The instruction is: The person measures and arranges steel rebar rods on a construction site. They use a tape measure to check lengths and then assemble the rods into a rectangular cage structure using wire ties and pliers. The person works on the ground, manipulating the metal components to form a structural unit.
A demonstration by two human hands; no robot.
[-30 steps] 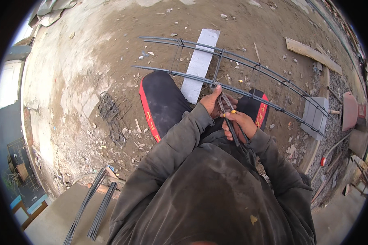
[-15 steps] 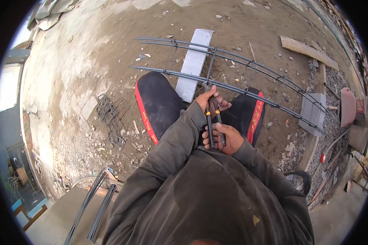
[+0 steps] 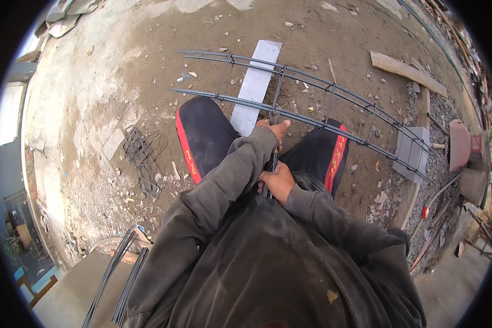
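Note:
My right hand (image 3: 279, 181) is closed round the long dark handles of a pair of pincers (image 3: 274, 159) with yellow bands, upright in front of my belly. Curled about the upper part of the pincers, just below the jaws, is my left hand (image 3: 277, 130), its thumb pointing right; any wire in its fingers is hidden. The jaws are at the near bars of a rebar cage (image 3: 311, 120), by one of its stirrups. The cage runs across over my knees, resting on a pale grey plank or block (image 3: 261, 82) at the left and a grey block (image 3: 411, 153) at the right.
Bent rebar stirrups (image 3: 139, 156) lie in a heap on the dirt to the left. Straight rods (image 3: 110, 279) lie at the lower left. A wooden board (image 3: 407, 72) and a pink container (image 3: 457, 145) are at the right, beside gravel.
My right hand has moved up and left and turned over, its back now showing, with the handles drawn together. My left hand stays near the jaws, now with its back up.

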